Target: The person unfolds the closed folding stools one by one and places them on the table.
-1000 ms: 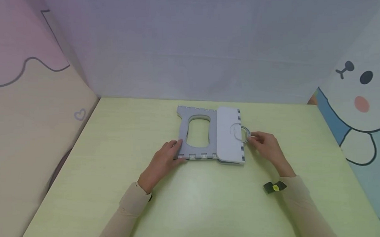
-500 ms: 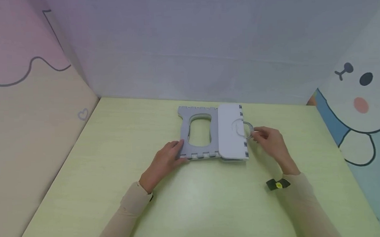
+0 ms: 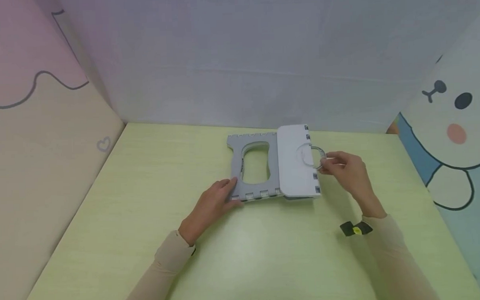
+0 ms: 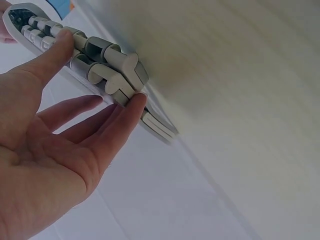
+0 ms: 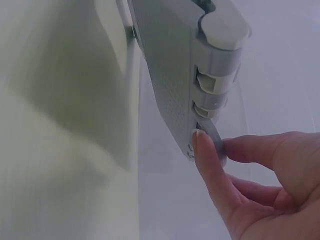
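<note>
Pinching the handle (image 5: 216, 140), the right grip (image 3: 345, 170) has room within table edges (image 3: 418, 179).

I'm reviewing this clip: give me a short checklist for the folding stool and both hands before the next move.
1. Right hand pinching the handle loop: ok.
2. Left hand touching the folding stool at its near left corner: ok.
3. Folding stool flat on the table: not ok; its right end is tilted up.
4. Left thumb away from the hinges: not ok; it lies at the hinged edge.
5. Folding stool's left end firmly supported by the table: cannot tell.
</note>
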`<state>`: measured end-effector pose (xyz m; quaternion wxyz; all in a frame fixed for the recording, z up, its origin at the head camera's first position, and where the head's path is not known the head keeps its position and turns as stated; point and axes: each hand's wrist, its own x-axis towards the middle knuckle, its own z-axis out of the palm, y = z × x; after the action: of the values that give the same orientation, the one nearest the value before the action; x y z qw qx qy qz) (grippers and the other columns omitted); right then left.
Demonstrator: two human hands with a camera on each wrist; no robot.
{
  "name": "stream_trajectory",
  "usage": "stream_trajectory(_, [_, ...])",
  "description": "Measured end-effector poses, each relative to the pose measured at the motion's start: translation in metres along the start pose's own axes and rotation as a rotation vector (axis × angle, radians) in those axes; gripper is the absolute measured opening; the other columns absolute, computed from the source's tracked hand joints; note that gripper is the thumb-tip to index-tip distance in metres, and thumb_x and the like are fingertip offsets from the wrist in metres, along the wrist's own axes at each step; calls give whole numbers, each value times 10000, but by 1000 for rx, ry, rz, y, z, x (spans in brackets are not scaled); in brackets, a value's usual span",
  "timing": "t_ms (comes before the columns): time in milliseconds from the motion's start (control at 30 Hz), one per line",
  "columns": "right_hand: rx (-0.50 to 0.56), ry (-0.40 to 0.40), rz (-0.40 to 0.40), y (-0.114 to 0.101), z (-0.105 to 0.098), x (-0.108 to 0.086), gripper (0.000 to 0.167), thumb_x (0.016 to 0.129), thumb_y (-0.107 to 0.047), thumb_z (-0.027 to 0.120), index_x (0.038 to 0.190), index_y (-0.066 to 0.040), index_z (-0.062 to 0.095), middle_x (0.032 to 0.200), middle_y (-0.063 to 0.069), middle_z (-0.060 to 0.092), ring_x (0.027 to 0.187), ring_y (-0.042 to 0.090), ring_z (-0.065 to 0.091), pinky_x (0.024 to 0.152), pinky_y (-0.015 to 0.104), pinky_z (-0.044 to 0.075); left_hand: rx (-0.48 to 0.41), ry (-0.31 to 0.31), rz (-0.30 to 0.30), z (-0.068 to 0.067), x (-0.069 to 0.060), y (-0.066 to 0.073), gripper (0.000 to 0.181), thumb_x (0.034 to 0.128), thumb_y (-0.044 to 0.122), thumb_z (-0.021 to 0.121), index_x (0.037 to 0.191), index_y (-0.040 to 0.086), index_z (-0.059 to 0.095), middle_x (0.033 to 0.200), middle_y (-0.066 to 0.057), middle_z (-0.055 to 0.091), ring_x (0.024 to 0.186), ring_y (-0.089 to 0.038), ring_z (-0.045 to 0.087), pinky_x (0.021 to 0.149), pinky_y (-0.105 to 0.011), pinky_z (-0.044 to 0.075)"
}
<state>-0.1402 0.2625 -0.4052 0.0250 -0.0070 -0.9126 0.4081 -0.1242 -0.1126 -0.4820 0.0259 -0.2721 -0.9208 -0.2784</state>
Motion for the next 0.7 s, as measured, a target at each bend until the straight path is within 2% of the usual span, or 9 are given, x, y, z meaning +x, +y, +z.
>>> stream_trajectory(100, [-8,11,5,-8,-5,0,467,1034,-299,645,1326,65,622,1108,253,728,744,-75,690,733,66,472,-12,4,22,-1,-1,1,730,883,288,820,1453,-60,526,1300,-282,624,1198,-404,615,980,-499,536])
stream_trajectory(300, [-14,25,-12,-25,-14,-1,456,1037,-287,638,1321,69,622,1116,264,720,779,10,727,727,62,479,-23,14,53,0,0,3,716,890,275,811,1455,-58,523,1278,-283,627,1175,-405,619,967,-502,538])
stream_trajectory(400, [-7,20,-14,-32,-17,-1,455,1041,-276,629,1333,73,610,1131,269,711,784,-11,718,741,63,471,-34,10,53,0,1,5,715,890,262,811,1460,-55,517,1260,-274,630,1144,-387,627,949,-491,545])
stream_trajectory(533, [48,-1,-12,-38,-22,2,459,1045,-248,623,1347,96,582,1178,292,674,780,-92,675,755,72,485,-48,11,59,0,2,9,693,895,237,808,1451,-64,523,1231,-254,640,1083,-347,639,909,-467,555])
stream_trajectory(700, [127,-31,20,-42,-26,6,476,1055,-227,606,1373,119,533,1248,298,612,801,-79,680,766,86,518,-68,-16,35,-1,3,13,684,904,241,799,1455,-58,526,1257,-253,634,1091,-338,636,920,-463,551])
